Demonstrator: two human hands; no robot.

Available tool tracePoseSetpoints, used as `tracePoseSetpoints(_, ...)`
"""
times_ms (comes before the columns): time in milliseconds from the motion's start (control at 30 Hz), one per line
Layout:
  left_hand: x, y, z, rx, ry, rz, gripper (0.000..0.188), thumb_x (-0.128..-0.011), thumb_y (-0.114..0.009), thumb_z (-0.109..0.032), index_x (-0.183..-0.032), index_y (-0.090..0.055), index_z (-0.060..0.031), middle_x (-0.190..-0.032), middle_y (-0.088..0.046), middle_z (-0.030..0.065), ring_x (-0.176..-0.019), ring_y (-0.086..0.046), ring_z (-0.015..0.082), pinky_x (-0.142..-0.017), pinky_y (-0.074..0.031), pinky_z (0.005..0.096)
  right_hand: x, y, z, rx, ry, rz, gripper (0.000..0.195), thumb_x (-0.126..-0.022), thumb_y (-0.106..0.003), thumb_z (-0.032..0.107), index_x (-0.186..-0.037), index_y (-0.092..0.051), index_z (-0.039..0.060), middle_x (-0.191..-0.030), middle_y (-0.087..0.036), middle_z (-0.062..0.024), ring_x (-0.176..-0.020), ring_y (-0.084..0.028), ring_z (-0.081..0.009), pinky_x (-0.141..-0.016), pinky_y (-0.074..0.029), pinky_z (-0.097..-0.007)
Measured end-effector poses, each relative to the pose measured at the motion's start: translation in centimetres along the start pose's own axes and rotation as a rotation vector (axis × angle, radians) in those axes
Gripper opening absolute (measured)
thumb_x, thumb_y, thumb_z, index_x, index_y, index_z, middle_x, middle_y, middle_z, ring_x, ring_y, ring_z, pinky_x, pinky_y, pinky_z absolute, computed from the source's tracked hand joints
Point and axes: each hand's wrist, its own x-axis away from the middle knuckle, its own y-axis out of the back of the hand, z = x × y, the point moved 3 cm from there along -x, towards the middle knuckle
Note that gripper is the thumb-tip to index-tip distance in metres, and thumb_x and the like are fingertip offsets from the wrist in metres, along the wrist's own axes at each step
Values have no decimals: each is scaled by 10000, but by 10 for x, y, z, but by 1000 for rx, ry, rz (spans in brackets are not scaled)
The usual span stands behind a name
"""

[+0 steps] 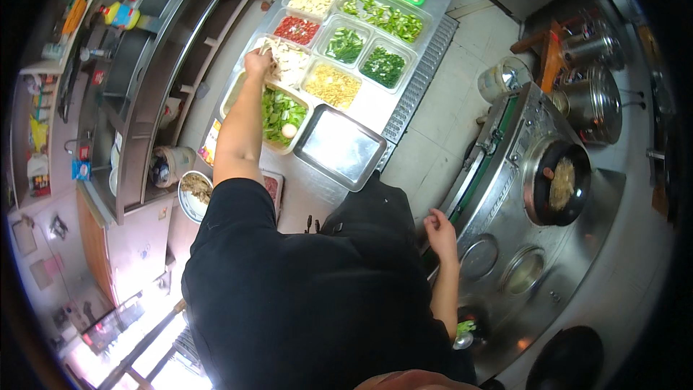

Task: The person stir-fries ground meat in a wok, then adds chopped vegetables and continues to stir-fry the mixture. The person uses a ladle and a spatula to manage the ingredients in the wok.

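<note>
My left hand [258,62] reaches across the prep table and grips some pale sliced strips [287,62], perhaps mushroom, at their clear tub. Below that forearm is a tub of chopped leafy greens [279,105] with a pale round item, perhaps an egg, on top. Beside the strips sits a tub of chopped yellow pieces [332,84]. Chopped red peppers [296,29] fill the tub beyond. An empty steel tray [341,146] lies nearer my body. My right hand [441,233] hangs by the stove's edge, fingers loosely curled and apart, with nothing in it.
On the steel stove [498,227] at right, a black wok [557,181] holds yellowish food and a ladle-like end. Large steel pots [587,103] stand behind it. Steel shelving [157,81] lines the left. A white bowl [195,195] sits beside my left arm.
</note>
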Motion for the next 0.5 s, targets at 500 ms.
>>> tracePoseSetpoints(500, 644, -219, -203, -28, -208, 1947, 285, -986, -706, -137, -1236, -712, 0, -1061, -734, 33, -825, -634, 76, -652, -504, 224, 127, -15, -50, -271, -142, -320, 445, -942, -684, 298, -1324, -620, 77, -1091, -746, -131, -1058, -676, -351, -949, -515, -460)
